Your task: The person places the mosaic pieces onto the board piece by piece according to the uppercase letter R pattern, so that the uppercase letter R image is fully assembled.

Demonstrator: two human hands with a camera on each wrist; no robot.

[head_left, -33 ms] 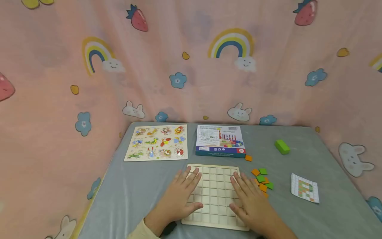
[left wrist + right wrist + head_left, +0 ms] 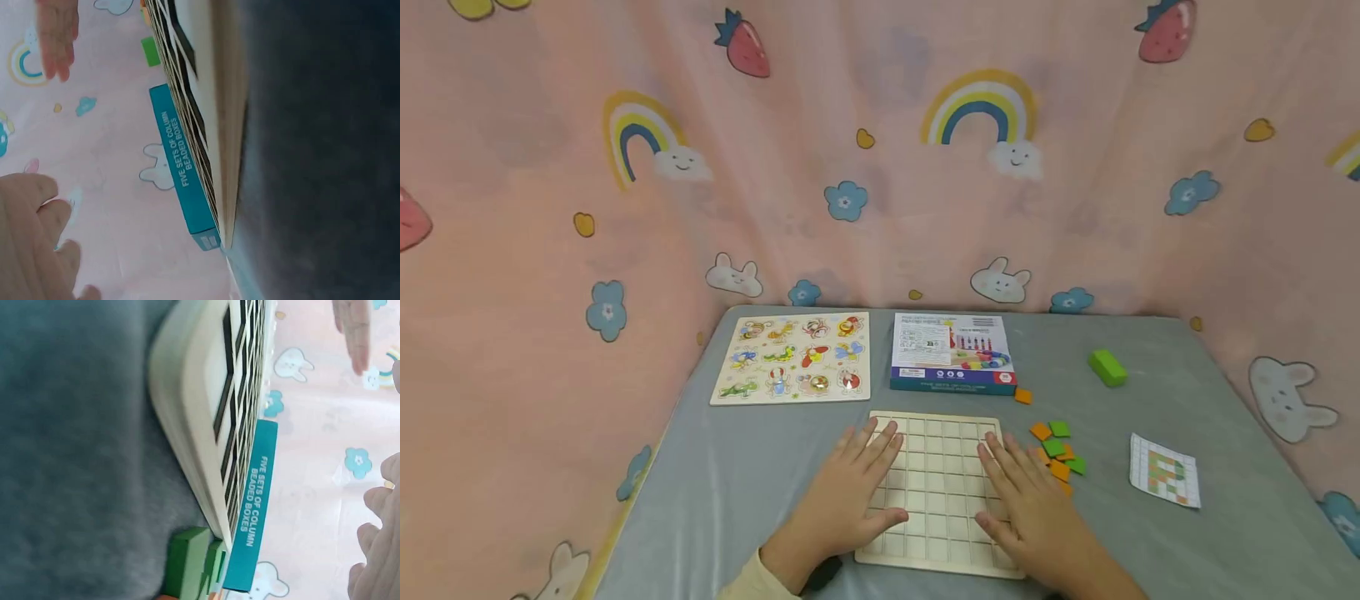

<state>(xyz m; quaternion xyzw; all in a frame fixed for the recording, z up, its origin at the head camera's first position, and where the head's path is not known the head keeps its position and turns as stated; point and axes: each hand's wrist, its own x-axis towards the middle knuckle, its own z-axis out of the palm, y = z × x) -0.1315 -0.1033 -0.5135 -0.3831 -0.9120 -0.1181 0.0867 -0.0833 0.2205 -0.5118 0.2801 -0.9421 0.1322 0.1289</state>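
Note:
A square wooden grid board (image 2: 937, 508) lies on the table in front of me, its rows of square cells bare. My left hand (image 2: 848, 492) is spread over its left side, fingers straight and holding nothing. Over the right side my right hand (image 2: 1037, 515) is held the same way, palm down, thumb pointing inward. Both wrist views show the hands raised above the board (image 2: 219, 112), with a gap under the fingers. Beside the right hand lies a loose pile of orange and green square tiles (image 2: 1055, 448), partly hidden by that hand.
A printed pattern card (image 2: 1165, 471) lies at the right, with a green block (image 2: 1107, 367) behind it. At the back are a flat box (image 2: 953, 354) and a puzzle board (image 2: 792, 358) with insect pictures. One orange tile (image 2: 1023, 396) sits at the box's corner. A patterned pink curtain (image 2: 880, 242) hangs behind.

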